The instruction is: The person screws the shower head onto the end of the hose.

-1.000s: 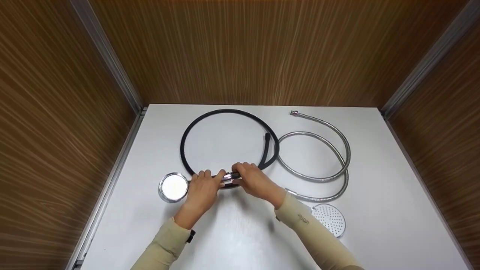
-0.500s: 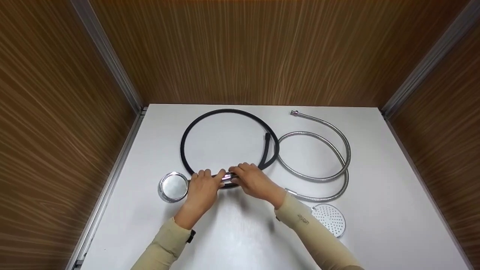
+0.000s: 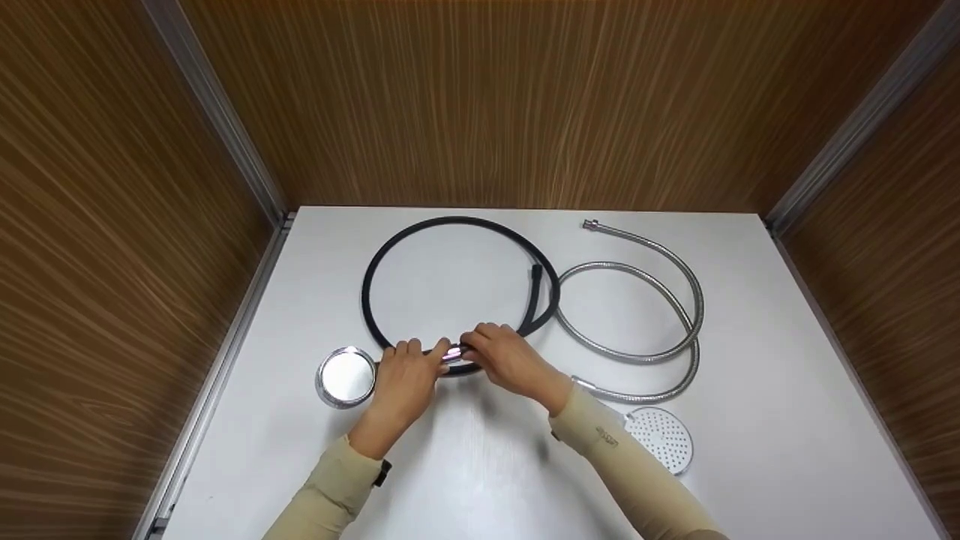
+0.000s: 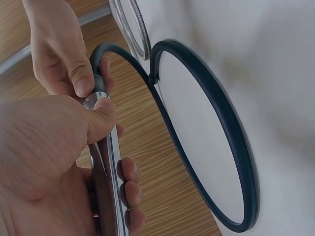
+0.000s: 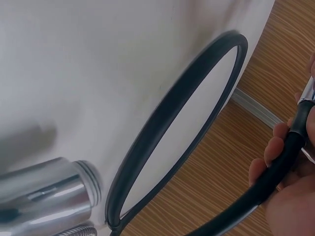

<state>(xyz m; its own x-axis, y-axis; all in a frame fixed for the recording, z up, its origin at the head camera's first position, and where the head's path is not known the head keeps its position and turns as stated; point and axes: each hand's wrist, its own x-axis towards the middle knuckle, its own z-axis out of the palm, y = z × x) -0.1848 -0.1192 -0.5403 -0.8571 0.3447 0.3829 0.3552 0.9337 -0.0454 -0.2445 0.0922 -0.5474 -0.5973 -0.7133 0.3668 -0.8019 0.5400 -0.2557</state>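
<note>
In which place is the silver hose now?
In the head view, the silver hose lies on the right half of the table, just right of the black hose and beyond the dotted shower head.

Head view: light diffuse, apparently from overhead. White table [image 3: 465, 487] brightest, broad soft glare along its near middle. Loose-edged shadows below the right hand [image 3: 514, 361] and both forearms. Shower head disc [image 3: 347, 376] throws back a pale, near-white reflection; coiled metal hose [image 3: 699, 300] glints finely. Wood-grain panels [image 3: 480, 105] dimmer; sides splay, wide-angle fashion. Left wrist: dimmer, greyish. Tabletop smeared with vague shadow patches; black hose [image 4: 231, 123] reasonably crisp. Bright streaks down the chrome handle [image 4: 106, 177]. Right wrist: also muted; chrome cylinder [image 5: 44, 196] soft-focused, banded with highlights, blurred shadow above it.
</note>
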